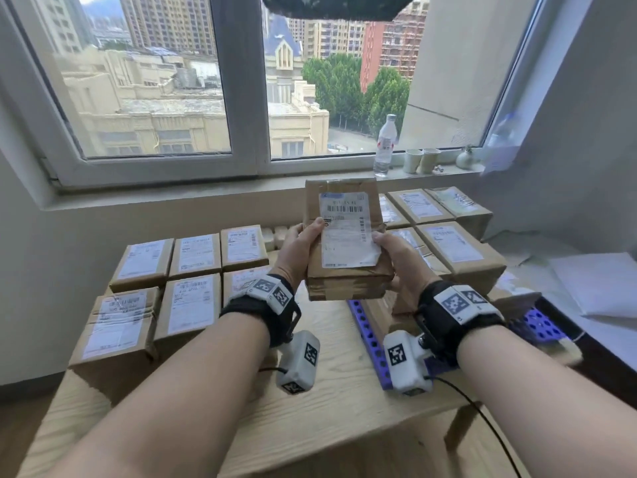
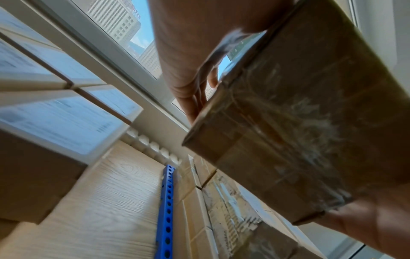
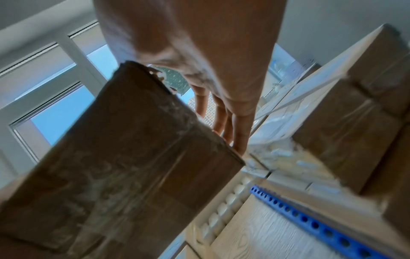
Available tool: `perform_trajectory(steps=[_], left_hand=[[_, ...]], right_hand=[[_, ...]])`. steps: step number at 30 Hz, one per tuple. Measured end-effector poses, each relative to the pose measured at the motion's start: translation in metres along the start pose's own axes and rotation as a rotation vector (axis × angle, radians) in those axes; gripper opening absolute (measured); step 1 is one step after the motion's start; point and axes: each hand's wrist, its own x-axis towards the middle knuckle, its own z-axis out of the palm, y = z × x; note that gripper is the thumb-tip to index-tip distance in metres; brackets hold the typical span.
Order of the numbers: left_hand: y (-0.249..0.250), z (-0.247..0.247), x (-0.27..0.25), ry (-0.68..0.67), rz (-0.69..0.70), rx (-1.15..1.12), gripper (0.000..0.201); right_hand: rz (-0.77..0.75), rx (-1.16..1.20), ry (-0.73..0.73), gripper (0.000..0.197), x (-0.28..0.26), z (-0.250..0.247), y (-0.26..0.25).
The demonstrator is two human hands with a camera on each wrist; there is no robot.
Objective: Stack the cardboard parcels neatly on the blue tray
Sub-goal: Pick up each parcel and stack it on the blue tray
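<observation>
I hold one taped cardboard parcel (image 1: 346, 236) with a white shipping label in the air between both hands, tilted with its label facing me. My left hand (image 1: 303, 248) grips its left side, thumb on the label. My right hand (image 1: 396, 257) grips its right side, thumb on the label too. The wrist views show the parcel's underside (image 2: 299, 126) (image 3: 124, 166) with fingers wrapped behind it. The perforated blue tray (image 1: 367, 339) lies on the table right of centre, with several labelled parcels (image 1: 458, 250) stacked on it. Several more parcels (image 1: 193, 257) sit in rows at the left.
The wooden table (image 1: 344, 401) has bare surface in front, between the left parcels and the tray. A water bottle (image 1: 385, 146), paper cups (image 1: 421, 161) and a small vase stand on the window sill. White sheets (image 1: 599, 284) lie at the right.
</observation>
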Motion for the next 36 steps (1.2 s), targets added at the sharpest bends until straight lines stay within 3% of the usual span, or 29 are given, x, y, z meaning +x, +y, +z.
perform_trajectory(steps=[2, 7, 11, 13, 17, 23, 26, 28, 29, 32, 36], left_hand=[[-0.007, 0.027, 0.003, -0.028, 0.008, -0.008, 0.074], [-0.026, 0.105, 0.006, -0.039, 0.019, 0.007, 0.084], [-0.036, 0.167, 0.008, -0.068, 0.031, 0.019, 0.078], [-0.040, 0.199, 0.008, -0.076, 0.013, 0.035, 0.069], [-0.047, 0.259, 0.008, -0.108, 0.009, 0.151, 0.030], [-0.068, 0.325, 0.014, -0.026, -0.017, 0.312, 0.032], [-0.075, 0.347, 0.030, -0.045, -0.010, 0.387, 0.036], [-0.075, 0.359, 0.045, -0.037, -0.006, 0.447, 0.062], [-0.075, 0.364, 0.052, -0.033, 0.001, 0.472, 0.063], [-0.079, 0.373, 0.081, -0.025, 0.023, 0.516, 0.045], [-0.087, 0.376, 0.117, -0.022, 0.018, 0.568, 0.048]], right_hand=[[-0.017, -0.009, 0.010, 0.034, -0.002, -0.026, -0.002], [-0.005, -0.014, 0.051, 0.063, -0.006, -0.101, -0.011], [-0.024, -0.027, 0.080, 0.066, -0.002, -0.163, -0.014], [-0.031, -0.025, 0.091, 0.071, 0.002, -0.196, -0.017], [-0.042, -0.033, 0.132, 0.079, 0.013, -0.258, -0.019], [-0.011, -0.009, 0.155, 0.085, 0.037, -0.332, -0.008], [0.013, -0.003, 0.175, 0.080, 0.055, -0.358, 0.000], [0.013, -0.002, 0.200, 0.069, 0.067, -0.371, -0.002], [0.011, 0.002, 0.205, 0.058, 0.073, -0.376, -0.003], [0.039, 0.029, 0.210, 0.032, 0.098, -0.392, 0.002], [0.059, -0.006, 0.211, 0.030, 0.138, -0.404, 0.007]])
